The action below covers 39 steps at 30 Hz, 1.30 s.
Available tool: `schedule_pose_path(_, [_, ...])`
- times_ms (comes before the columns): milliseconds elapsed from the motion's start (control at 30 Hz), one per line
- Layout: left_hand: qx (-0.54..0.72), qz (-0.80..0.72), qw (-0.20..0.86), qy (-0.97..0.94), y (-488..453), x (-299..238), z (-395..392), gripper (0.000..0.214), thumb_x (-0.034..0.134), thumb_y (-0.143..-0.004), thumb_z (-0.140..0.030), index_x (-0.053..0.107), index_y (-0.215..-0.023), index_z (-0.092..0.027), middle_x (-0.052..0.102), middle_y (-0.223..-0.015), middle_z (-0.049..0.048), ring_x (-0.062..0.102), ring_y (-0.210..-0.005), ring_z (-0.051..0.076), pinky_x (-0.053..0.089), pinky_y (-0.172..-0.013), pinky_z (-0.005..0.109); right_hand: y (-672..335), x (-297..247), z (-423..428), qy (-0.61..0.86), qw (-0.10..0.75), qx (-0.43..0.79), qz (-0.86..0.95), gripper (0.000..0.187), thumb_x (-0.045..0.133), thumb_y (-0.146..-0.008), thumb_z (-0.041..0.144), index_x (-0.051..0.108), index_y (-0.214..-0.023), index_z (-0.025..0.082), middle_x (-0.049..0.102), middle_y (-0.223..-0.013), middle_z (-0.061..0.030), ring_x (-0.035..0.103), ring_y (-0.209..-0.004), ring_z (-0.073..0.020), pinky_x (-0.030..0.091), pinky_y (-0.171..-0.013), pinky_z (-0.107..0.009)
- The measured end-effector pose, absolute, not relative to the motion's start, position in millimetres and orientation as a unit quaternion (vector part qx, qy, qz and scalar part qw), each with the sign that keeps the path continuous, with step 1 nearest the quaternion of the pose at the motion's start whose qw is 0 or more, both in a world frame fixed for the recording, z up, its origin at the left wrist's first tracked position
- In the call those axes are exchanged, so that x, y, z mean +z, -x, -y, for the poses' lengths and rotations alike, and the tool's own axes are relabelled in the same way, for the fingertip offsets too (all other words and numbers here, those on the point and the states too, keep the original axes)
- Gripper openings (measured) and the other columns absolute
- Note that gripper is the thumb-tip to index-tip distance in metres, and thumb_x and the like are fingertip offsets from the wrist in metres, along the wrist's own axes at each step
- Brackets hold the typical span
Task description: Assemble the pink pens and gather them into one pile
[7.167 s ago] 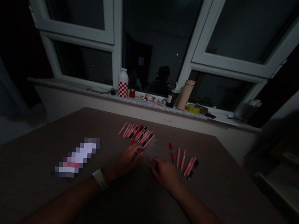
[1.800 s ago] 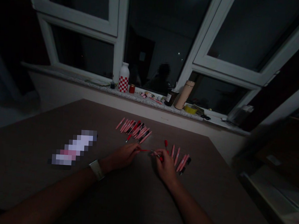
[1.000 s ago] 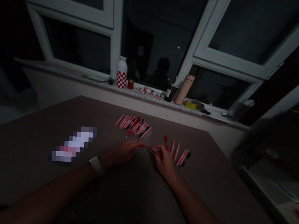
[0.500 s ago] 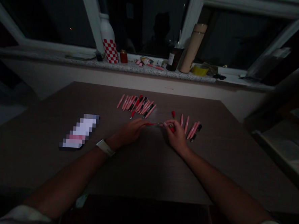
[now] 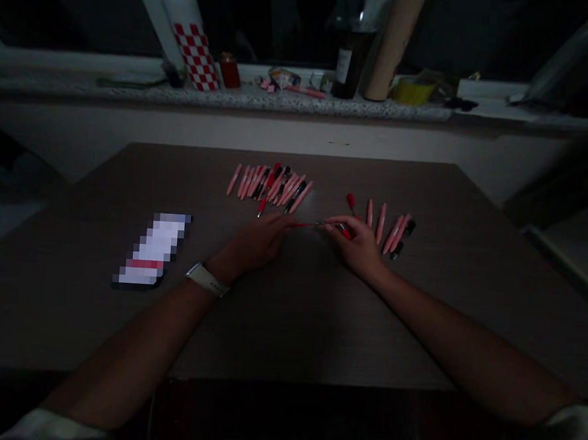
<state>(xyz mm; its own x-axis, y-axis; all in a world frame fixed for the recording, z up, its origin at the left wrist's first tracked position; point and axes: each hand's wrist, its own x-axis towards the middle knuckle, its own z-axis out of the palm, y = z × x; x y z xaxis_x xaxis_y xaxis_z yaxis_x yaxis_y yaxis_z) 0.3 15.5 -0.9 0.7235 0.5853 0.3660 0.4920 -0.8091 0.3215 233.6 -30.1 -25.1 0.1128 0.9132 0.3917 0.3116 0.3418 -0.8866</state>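
Between my hands runs a thin red pen refill (image 5: 302,225) with a greyish tip end. My left hand (image 5: 255,244), with a pale watch band on its wrist, is closed around the red end. At the tip end, the thumb and forefinger of my right hand (image 5: 359,247) pinch together. A red pen part (image 5: 344,230) with a silvery piece shows by the right fingers; whether that hand holds it is unclear. Just beyond stands out a red cap-like piece (image 5: 350,200). Several pink pens (image 5: 249,181), mixed with black and red ones, lie in a row past my left hand.
More pink pens (image 5: 381,222) and black pen pieces (image 5: 398,250) lie right of my right hand. A phone (image 5: 152,251) rests on the brown table (image 5: 287,326) at left. On the windowsill (image 5: 261,100) stand a checkered bottle (image 5: 197,55), a dark bottle and a tan flask.
The view has tilted down and come closer to the table. Both hands keep their hold on the red refill, with little visible movement of the fingers.
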Motion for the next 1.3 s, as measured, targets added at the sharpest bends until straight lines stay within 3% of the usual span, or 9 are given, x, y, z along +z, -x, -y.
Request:
schedule_pose_path(433, [0.207,-0.290,0.091,-0.930,-0.1,-0.5,-14.1,0.029,0.039,-0.098,-0.020,0.053,-0.123,-0.019,0.059,-0.108,0.0078,0.058,-0.095,0.019,0.048,-0.082,0.032,-231.1,-21.5,33.5,0.507,0.522,0.267,0.632,0.020,0.066,-0.083,0.036,0.071,-0.094,0.021,0.073,-0.093,-0.0042,0.067,-0.090,-0.0196,0.051,-0.084,-0.033])
schedule_pose_path(1300, [0.202,-0.304,0.090,-0.927,0.3,3.7,-12.4,0.032,0.036,-0.099,-0.020,0.051,-0.127,-0.021,0.059,-0.111,0.0081,0.058,-0.096,0.020,0.049,-0.083,0.034,-231.2,-23.5,32.1,0.502,0.534,0.238,0.637,0.016,0.064,-0.085,0.033,0.071,-0.095,0.022,0.074,-0.094,-0.0040,0.068,-0.091,-0.0201,0.053,-0.086,-0.036])
